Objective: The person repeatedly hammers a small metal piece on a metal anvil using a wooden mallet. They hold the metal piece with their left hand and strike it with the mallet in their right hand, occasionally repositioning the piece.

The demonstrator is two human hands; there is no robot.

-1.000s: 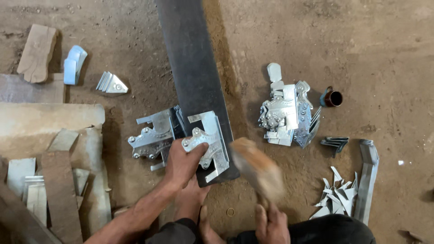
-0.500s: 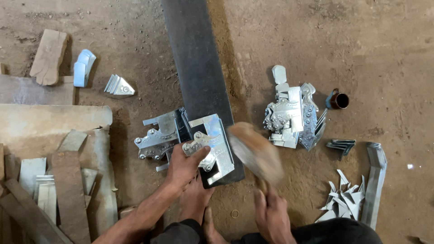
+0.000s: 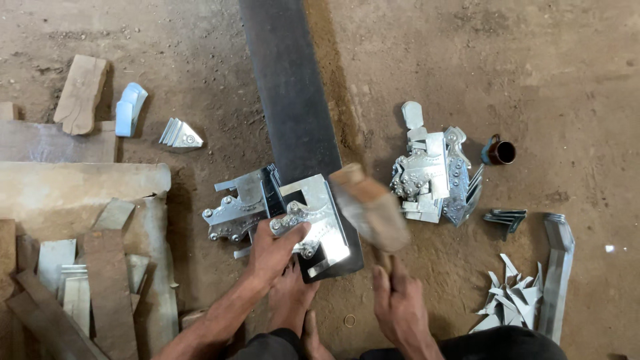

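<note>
My left hand (image 3: pixel 272 252) presses down on a riveted metal bracket (image 3: pixel 313 215) lying on the near end of a long dark steel bar (image 3: pixel 288 100). My right hand (image 3: pixel 399 301) grips the handle of a wooden mallet (image 3: pixel 368 205), whose blurred head hovers just right of the bracket, over the bar's edge. A second riveted bracket (image 3: pixel 235 205) lies against the bar's left side. My bare foot (image 3: pixel 291 300) rests on the dirt below the bar's end.
A pile of riveted brackets (image 3: pixel 432 175) lies right of the bar, with a small dark cup (image 3: pixel 499 152) beyond it. Cut metal scraps (image 3: pixel 513 293) and a bent strip (image 3: pixel 559 267) sit lower right. Wood pieces and metal strips (image 3: pixel 73 280) crowd the left.
The mallet head has swung up and left toward the bracket. My left hand stays on the bracket. The view has shifted slightly.
</note>
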